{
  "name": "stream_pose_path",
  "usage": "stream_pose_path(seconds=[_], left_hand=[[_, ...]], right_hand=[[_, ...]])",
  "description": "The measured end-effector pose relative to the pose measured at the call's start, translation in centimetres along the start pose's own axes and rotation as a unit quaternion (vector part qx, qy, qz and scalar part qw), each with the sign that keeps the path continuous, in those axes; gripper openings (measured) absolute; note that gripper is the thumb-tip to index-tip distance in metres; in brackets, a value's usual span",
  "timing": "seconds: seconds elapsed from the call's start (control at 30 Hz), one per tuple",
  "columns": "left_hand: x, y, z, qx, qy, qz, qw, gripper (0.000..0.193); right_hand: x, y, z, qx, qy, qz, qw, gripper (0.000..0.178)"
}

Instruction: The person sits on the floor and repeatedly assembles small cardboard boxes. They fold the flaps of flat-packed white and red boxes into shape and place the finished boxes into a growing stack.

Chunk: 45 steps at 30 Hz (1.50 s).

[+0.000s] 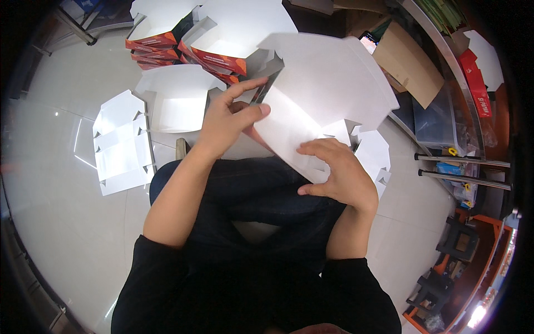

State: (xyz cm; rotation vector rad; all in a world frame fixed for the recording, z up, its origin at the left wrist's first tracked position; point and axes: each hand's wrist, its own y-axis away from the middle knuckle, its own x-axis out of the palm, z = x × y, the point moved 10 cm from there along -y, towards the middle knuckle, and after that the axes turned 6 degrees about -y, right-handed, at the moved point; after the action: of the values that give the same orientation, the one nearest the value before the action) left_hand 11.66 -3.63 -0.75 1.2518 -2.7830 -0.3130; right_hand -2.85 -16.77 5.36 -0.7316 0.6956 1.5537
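A partly folded cardboard box (339, 72), white inside with some red on its outside, is tilted over my lap, its large lid flap standing up and away from me. My left hand (233, 117) is closed on the box's left side wall, thumb on the inner side. At the near right corner my right hand (345, 175) straddles the box edge, its fingers inside and its thumb outside. Beyond my left forearm sits another open white box (181, 106). Next to it a flat unfolded box blank (121, 145) lies on the floor.
Stacked red-and-white boxes (217, 58) stand at the far side. More white blanks (371, 153) lie right of my right hand. A brown cardboard sheet (409, 64), metal legs (464, 158) and an orange-framed shelf (484, 267) are on the right. Pale tiled floor (72, 222) spreads left.
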Motion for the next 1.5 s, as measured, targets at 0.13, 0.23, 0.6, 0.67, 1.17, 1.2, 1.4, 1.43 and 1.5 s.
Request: stream_pose_path(seconds=[0.13, 0.23, 0.6, 0.67, 1.17, 1.2, 1.4, 1.43, 1.5], left_hand=[[0.4, -0.3, -0.2, 0.003, 0.152, 0.005, 0.988, 0.066], [2.2, 0.0, -1.7, 0.139, 0.162, 0.053, 0.975, 0.088], [4.6, 1.4, -2.3, 0.226, -0.124, 0.022, 0.966, 0.083], [4.4, 1.6, -2.8, 0.265, -0.196, 0.006, 0.944, 0.078], [4.4, 1.8, -2.4, 0.222, -0.137, -0.029, 0.965, 0.068], [4.3, 1.9, -2.6, 0.237, -0.146, -0.036, 0.960, 0.068], [3.2, 2.7, -3.9, 0.295, -0.180, -0.097, 0.933, 0.064], [2.9, 2.9, -4.0, 0.308, -0.186, -0.115, 0.926, 0.063], [2.6, 3.2, -4.2, 0.322, -0.192, -0.138, 0.917, 0.062]], right_hand=[[-0.1, 0.4, -2.9, 0.132, -0.132, 0.016, 0.982, 0.037], [-2.1, 0.5, -3.9, 0.122, -0.366, -0.148, 0.911, 0.035], [-3.1, 0.9, -5.7, 0.088, -0.445, -0.351, 0.819, 0.021], [-4.9, 2.4, -5.7, 0.097, -0.423, -0.453, 0.779, 0.021], [1.1, -1.6, -4.4, 0.037, -0.674, -0.251, 0.694, 0.008], [0.9, -1.8, -4.1, 0.029, -0.667, -0.259, 0.698, 0.008], [-1.4, -0.4, -3.6, -0.018, -0.421, -0.393, 0.817, 0.015], [-0.7, -0.5, -3.8, 0.008, -0.456, -0.368, 0.810, 0.017], [0.6, -0.8, -4.3, 0.057, -0.518, -0.333, 0.786, 0.023]])
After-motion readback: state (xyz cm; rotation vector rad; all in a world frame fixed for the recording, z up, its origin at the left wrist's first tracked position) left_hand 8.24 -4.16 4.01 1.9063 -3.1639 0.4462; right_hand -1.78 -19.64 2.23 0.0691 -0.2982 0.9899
